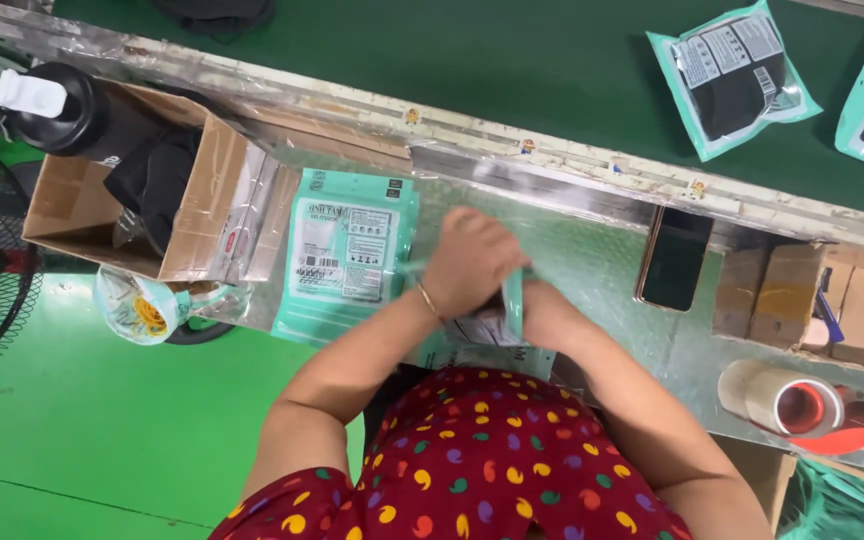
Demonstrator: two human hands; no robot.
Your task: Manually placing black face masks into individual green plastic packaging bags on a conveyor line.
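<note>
My left hand [469, 262] grips the top of a teal plastic pouch [510, 305] that stands on edge over the shiny work surface [592, 270]. My right hand [542, 310] is pressed against the pouch from the right, its fingers hidden behind the pouch. Just left of my hands lies a stack of empty teal pouches [344, 255] with white printed panels.
A cardboard box [207, 205] with dark items and a black bottle [67, 110] stands at the left. A phone [674, 258] lies face up to the right. Tape rolls [787, 400] and small cartons [832, 305] sit at right. Filled pouches [737, 75] ride the green belt.
</note>
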